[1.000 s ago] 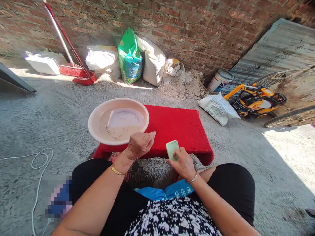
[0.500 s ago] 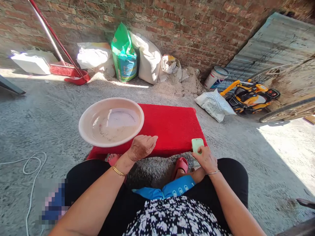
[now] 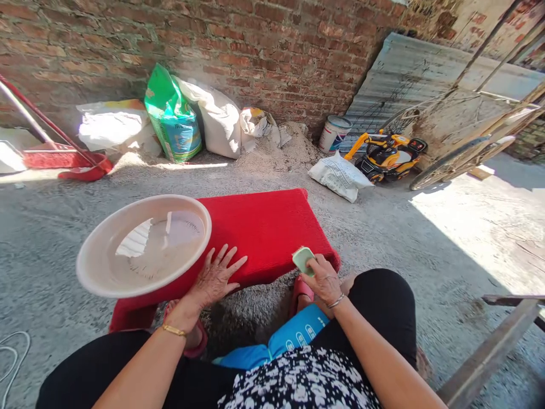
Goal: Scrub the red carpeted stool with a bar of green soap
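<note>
My left hand lies with fingers spread on the near edge of a red cloth that covers a low bench. It is beside a pale pink plastic basin, which holds water and stands on the left of the cloth. My right hand is closed round a light green scrub brush, over the cloth's near right corner. The brush's flat back faces up, and a few bristles show at its far edge. The rest of the bristles are hidden underneath.
Along the brick wall stand a green and blue sack, a white sack and a paint bucket. A yellow toy digger and a cart wheel are at the right. A wooden frame is at the lower right.
My left hand has gone from curled above the cloth to spread flat on it. My right hand has moved the brush inward and tilted it. The view has turned right.
</note>
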The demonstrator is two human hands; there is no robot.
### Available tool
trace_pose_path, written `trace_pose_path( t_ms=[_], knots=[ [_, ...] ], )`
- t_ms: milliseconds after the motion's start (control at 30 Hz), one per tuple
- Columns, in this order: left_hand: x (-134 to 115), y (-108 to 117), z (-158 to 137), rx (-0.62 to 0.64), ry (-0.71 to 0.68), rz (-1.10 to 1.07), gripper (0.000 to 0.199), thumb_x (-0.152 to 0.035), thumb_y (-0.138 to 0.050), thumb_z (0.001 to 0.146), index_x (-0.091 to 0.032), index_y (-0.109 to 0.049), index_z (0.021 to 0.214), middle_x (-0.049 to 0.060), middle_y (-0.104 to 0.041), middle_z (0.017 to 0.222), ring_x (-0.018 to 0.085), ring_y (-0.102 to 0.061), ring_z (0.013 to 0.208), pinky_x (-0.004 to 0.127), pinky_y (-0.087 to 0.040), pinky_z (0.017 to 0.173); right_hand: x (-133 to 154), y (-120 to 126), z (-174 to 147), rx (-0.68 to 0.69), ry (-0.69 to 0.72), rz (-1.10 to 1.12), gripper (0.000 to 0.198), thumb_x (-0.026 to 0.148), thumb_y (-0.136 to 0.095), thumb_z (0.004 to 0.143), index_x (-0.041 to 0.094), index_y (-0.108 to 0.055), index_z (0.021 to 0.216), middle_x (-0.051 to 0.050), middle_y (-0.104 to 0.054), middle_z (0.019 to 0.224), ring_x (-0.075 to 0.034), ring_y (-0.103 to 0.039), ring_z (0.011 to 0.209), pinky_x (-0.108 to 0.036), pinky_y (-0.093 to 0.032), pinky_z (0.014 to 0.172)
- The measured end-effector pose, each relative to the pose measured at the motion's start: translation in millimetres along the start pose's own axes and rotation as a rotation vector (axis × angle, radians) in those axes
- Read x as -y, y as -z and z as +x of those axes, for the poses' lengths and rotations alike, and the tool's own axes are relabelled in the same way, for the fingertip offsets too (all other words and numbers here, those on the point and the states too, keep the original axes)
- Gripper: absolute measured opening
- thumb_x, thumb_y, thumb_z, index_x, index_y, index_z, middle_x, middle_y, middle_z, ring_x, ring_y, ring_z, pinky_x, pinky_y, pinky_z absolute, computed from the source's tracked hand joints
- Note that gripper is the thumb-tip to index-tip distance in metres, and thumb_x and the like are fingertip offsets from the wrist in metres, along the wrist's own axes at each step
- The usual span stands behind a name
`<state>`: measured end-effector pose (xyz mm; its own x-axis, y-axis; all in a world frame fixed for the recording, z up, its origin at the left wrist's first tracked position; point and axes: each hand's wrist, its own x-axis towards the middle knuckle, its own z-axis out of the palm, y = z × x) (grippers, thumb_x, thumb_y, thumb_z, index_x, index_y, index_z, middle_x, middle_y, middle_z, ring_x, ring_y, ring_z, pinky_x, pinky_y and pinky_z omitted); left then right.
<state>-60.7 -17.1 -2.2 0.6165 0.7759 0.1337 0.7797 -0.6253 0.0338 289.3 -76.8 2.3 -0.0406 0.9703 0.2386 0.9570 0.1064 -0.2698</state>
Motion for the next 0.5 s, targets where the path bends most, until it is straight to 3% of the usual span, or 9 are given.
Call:
trace_pose_path(
  t_ms=[167, 267, 367, 500],
  knots=[
    [-0.5, -1.0, 3.4, -0.025, 0.01, -0.005, 0.067, -0.036, -0.072, 0.076, -0.036, -0.05, 0.139, 0.011, -0.043, 0.149, 0.037, -0.033, 0.14, 0.06, -0.021, 0.113, -73.4, 8.9, -0.6, -0.11, -0.464, 0.082, 0.027, 0.047, -0.061, 0.073, 0.022, -0.053, 0.074, -0.001, -0.051, 0.087, -0.017, -0.05, 0.075, -0.029, -0.036, 0.065],
    [-1.0, -0.4, 4.1, -0.019, 0.026, -0.003, 0.065, -0.036, -0.071, 0.076, -0.036, -0.051, 0.138, 0.01, -0.044, 0.149, 0.037, -0.034, 0.14, 0.06, -0.021, 0.113, -93.3, 11.1, -1.4, -0.255, -0.677, 0.183, 0.037, 0.058, -0.063, 0.066, 0.022, -0.053, 0.068, -0.002, -0.052, 0.08, -0.02, -0.05, 0.077, -0.032, -0.039, 0.068],
    [-1.5, 0.1, 4.4, -0.019, 0.03, 0.001, 0.064, -0.036, -0.07, 0.076, -0.036, -0.052, 0.137, 0.01, -0.045, 0.148, 0.037, -0.035, 0.139, 0.06, -0.022, 0.112, -74.5, 3.9, -5.3, -0.388, -0.586, 0.261, 0.039, 0.06, -0.062, 0.07, 0.022, -0.053, 0.072, -0.004, -0.054, 0.081, -0.022, -0.052, 0.083, -0.035, -0.042, 0.075],
    [-2.0, 0.7, 4.6, -0.027, 0.021, 0.013, 0.063, -0.036, -0.07, 0.076, -0.035, -0.052, 0.137, 0.01, -0.046, 0.147, 0.037, -0.036, 0.138, 0.06, -0.023, 0.112, -33.1, -21.1, -10.8, -0.362, -0.391, 0.376, 0.033, 0.053, -0.065, 0.074, 0.023, -0.053, 0.073, -0.003, -0.053, 0.087, -0.02, -0.053, 0.084, -0.034, -0.045, 0.078]
  ],
)
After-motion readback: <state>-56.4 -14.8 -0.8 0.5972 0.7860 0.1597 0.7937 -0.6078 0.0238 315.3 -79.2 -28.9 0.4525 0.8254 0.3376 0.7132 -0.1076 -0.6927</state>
